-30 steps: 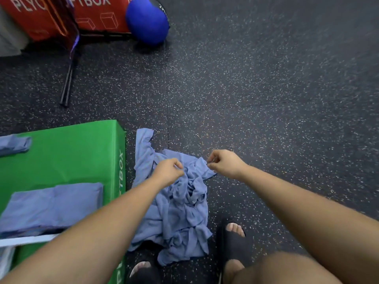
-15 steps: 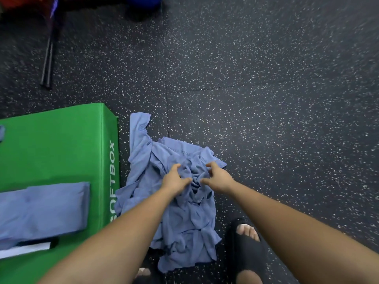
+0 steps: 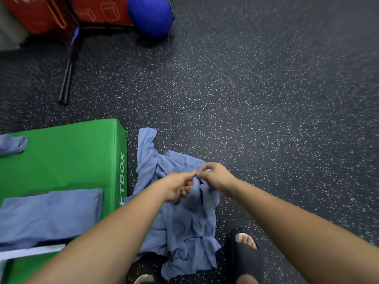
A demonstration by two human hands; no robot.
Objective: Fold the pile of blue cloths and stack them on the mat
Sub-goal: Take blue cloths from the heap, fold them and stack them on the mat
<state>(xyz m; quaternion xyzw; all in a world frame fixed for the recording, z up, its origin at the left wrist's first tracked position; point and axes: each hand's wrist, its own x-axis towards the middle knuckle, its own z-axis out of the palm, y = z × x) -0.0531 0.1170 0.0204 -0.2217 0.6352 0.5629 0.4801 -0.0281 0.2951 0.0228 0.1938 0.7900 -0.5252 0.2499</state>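
Observation:
A crumpled pile of blue cloths (image 3: 184,226) lies on the speckled black floor beside the green mat (image 3: 67,156). My left hand (image 3: 178,186) and my right hand (image 3: 215,175) meet over the top of the pile, and both pinch a bunched fold of one blue cloth (image 3: 195,188) that hangs down between them. A folded blue cloth (image 3: 49,214) lies flat on the near part of the mat. Another blue cloth (image 3: 12,143) sits at the mat's far left edge, partly cut off by the frame.
A red box (image 3: 41,13) and a blue ball (image 3: 150,15) stand at the back left, with black rods (image 3: 66,78) leaning on the floor. My feet in black slides (image 3: 244,253) stand just below the pile. Open speckled floor (image 3: 266,99) stretches to the right.
Both hands dipped down into the pile half a second ago and have now come up together, pinching a bunch of one cloth. The camera has tilted back up.

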